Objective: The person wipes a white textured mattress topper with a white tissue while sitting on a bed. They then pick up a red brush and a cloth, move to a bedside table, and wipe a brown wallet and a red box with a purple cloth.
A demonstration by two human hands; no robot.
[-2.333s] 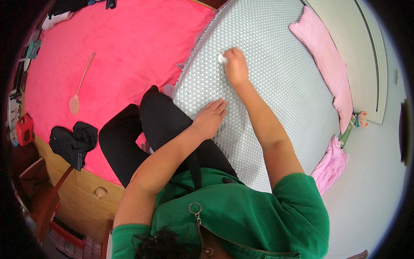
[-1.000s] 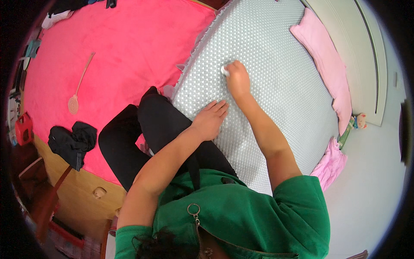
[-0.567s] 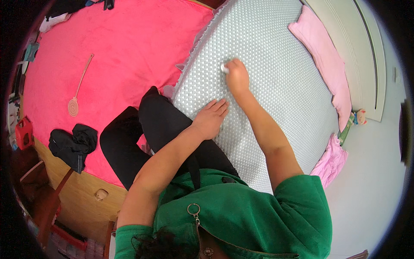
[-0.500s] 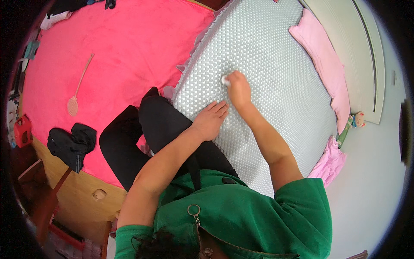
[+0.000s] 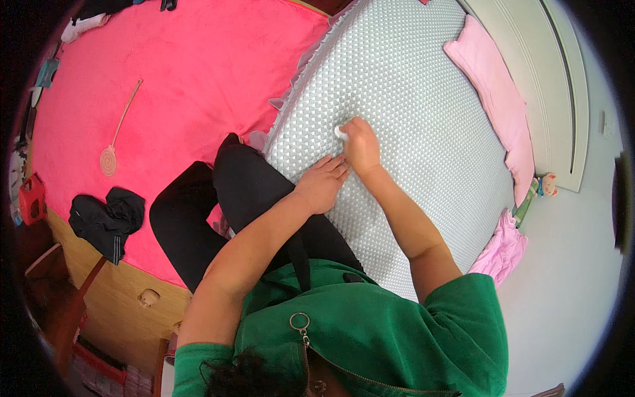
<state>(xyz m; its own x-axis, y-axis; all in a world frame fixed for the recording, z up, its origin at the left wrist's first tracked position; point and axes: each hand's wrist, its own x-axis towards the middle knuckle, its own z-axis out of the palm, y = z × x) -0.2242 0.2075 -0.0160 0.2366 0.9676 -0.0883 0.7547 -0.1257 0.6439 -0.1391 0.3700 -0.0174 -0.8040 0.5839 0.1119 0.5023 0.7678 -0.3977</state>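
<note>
The right hand [image 5: 362, 145] is curled over the bed, its fingers closed on a small white thing [image 5: 340, 133] that pokes out on the left side of the fist; too much is covered to tell quite what it is, perhaps a wad or a cap. It sits at or just above the grey-and-white patterned bed cover [image 5: 430, 152]. The left hand [image 5: 321, 185] lies palm down at the cover's near edge, fingers extended and slightly spread, just below the right. A pink pillow [image 5: 496, 92] lies along the headboard [image 5: 552, 86], and a pink cloth [image 5: 501, 248] lies near the bed's lower right corner.
</note>
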